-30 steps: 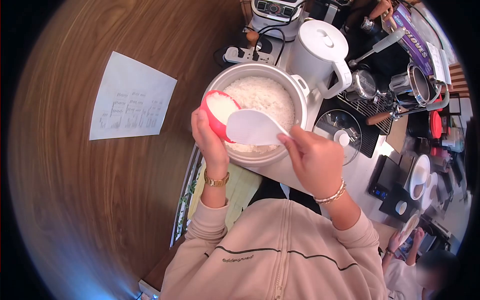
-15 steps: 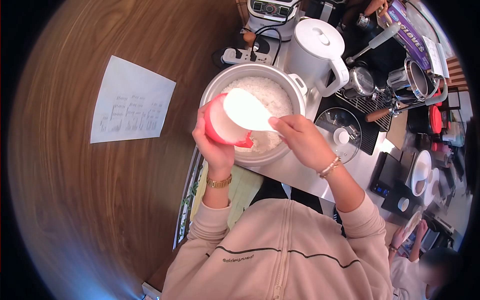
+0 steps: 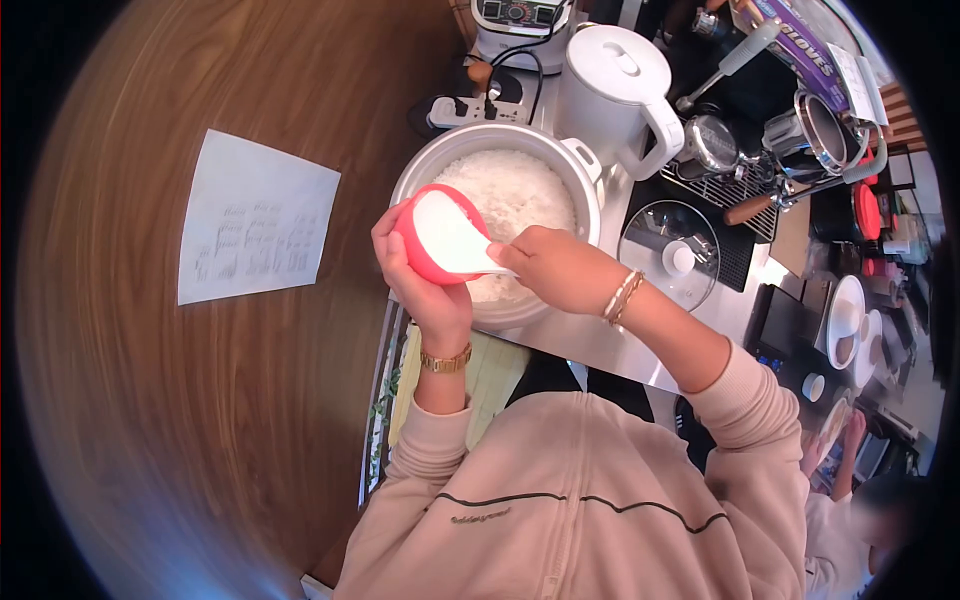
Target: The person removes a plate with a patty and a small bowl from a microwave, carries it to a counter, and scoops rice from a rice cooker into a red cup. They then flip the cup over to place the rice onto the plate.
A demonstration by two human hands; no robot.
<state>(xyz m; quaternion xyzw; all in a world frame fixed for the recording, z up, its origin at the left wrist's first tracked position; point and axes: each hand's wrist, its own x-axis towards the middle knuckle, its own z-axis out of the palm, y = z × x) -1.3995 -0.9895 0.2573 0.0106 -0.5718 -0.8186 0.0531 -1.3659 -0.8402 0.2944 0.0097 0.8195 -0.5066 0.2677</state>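
My left hand [image 3: 432, 305] cups a small red bowl [image 3: 424, 262] from below and outside, fingers wrapped round it. The bowl overlaps the near left side of a big pot [image 3: 412, 172] of cooked white rice [image 3: 525, 195]. Between thumb and fingers, my right hand [image 3: 565, 268] grips the handle of a white rice paddle [image 3: 445, 230]. The paddle's broad blade lies within the bowl's mouth and hides most of its inside.
Behind the pot stand a white kettle [image 3: 615, 75] and a power strip [image 3: 478, 112]. To the right lies a glass lid [image 3: 670, 255], near a rack with metal pots. A printed sheet [image 3: 260, 220] rests on the wooden surface at left. Another person [image 3: 840, 535] works at far right.
The paddle blade has dropped from above the bowl's far side into its mouth. My right hand has moved left, and the bowl has turned more upright. The whole view has shifted slightly.
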